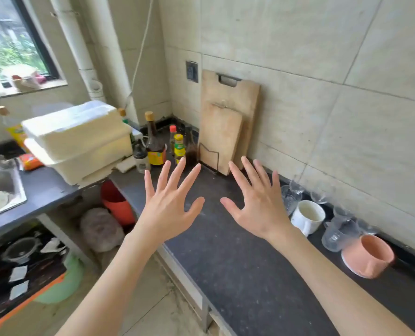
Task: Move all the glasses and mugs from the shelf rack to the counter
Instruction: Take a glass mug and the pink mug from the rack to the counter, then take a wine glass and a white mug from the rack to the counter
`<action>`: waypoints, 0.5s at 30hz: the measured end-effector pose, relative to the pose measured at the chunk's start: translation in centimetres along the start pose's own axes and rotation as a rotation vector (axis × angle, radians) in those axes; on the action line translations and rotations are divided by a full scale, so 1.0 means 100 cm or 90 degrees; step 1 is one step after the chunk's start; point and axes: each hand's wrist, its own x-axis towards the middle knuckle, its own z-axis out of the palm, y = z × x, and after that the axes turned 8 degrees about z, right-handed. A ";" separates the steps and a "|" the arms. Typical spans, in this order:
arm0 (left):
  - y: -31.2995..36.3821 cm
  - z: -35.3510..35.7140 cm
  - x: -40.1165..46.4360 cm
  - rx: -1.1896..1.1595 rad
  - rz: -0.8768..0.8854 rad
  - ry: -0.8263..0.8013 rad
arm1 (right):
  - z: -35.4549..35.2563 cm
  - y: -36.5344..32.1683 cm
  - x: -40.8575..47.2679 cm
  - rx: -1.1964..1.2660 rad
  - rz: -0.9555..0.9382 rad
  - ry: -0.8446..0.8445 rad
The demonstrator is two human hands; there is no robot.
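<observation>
Spanning tiled corner: dark counter (238,258)

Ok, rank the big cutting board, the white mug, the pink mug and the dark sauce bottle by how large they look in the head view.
1. Big cutting board, clearly largest.
2. Pink mug and dark sauce bottle: look alike, and the mug is nearer, so unranked.
3. White mug, smallest.

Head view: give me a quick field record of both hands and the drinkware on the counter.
left hand: fingers spread, holds nothing, over the counter
right hand: fingers spread, holds nothing
white mug: upright on the counter, by the wall
pink mug: tipped, opening toward the camera
clear glasses: clustered along the wall, count unclear
clear jug: between the two mugs
shelf rack: not in view
</observation>
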 end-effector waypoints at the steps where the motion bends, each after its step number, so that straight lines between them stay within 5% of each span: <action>1: -0.018 -0.016 -0.023 0.009 -0.031 0.012 | 0.005 -0.028 -0.001 0.013 -0.030 -0.003; 15: -0.209 -0.223 -0.371 0.206 -0.436 0.077 | 0.076 -0.431 -0.095 0.140 -0.423 -0.061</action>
